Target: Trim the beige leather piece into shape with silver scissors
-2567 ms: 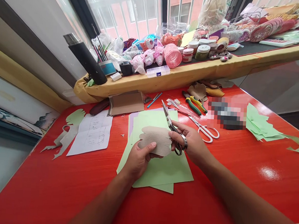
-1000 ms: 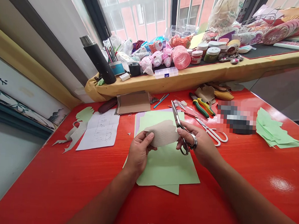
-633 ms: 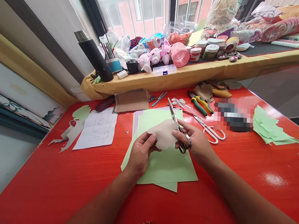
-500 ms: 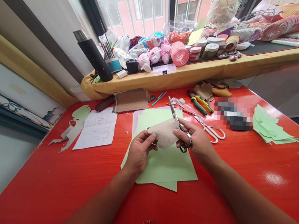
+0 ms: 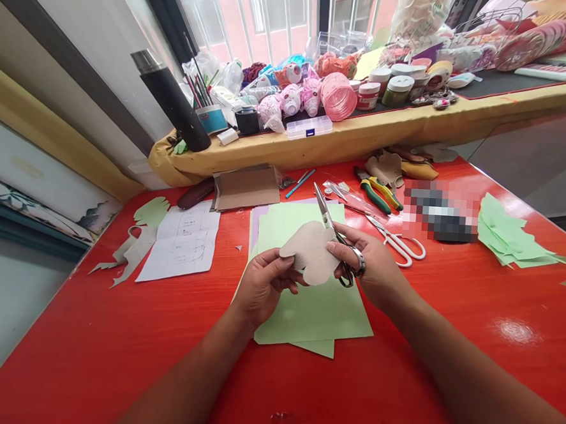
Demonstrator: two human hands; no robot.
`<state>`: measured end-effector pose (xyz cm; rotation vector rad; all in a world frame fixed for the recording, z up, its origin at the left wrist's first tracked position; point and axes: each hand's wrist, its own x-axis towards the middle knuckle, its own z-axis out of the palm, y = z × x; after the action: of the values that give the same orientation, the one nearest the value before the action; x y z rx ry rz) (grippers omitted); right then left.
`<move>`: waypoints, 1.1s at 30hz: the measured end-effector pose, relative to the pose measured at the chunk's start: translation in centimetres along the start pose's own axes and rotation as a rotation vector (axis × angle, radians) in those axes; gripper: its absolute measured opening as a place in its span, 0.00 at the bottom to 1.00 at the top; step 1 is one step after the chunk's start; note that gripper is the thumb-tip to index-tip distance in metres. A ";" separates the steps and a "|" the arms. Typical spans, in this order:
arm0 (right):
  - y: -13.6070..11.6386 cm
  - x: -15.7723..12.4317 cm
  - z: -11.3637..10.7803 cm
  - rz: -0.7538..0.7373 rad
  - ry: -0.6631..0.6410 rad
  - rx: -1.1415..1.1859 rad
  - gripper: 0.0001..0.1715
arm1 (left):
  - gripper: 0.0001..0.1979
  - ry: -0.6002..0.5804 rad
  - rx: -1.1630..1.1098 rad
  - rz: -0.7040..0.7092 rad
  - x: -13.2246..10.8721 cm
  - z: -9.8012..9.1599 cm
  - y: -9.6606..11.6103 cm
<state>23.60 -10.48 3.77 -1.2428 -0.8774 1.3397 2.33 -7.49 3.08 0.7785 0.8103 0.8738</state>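
Observation:
A cream piece of leather (image 5: 315, 246) with a pebbled surface and rounded lobes is held up between my two hands. My left hand (image 5: 264, 284) pinches its left end between thumb and fingers. In my right hand (image 5: 373, 262) is a pair of scissors (image 5: 325, 208) with dark handles, its blades pointing up and away. The right thumb also presses on the leather's right edge. Below both hands lies a stack of light green paper sheets (image 5: 315, 316), with purple sheets showing at its upper left.
White-handled scissors (image 5: 400, 245) and pliers (image 5: 377, 191) lie to the right, near a pile of green paper pieces (image 5: 506, 235). A drawn-on white sheet (image 5: 180, 241) and leather scraps (image 5: 134, 254) lie left. A black flask (image 5: 174, 103) stands on the crowded sill.
The leather piece has turned between my hands, so that its notch and separate lobes now show. The left fingers have shifted slightly on it. The scissors stay in my right hand.

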 end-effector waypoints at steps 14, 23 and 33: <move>0.2 0.0 -0.1 0.050 -0.053 0.085 0.39 | 0.14 0.037 0.195 0.152 -0.3 0.0 0.2; 0.4 -0.1 -0.3 0.115 -0.136 0.130 0.34 | 0.16 0.293 0.608 0.648 -0.8 -0.1 0.2; -0.5 -0.8 0.4 0.202 -0.245 0.044 0.42 | 0.09 0.169 0.660 0.664 -1.7 0.2 1.5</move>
<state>23.21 -11.17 4.45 -1.1731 -0.9036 1.6904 1.28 -8.37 4.86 1.6293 1.0250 1.2880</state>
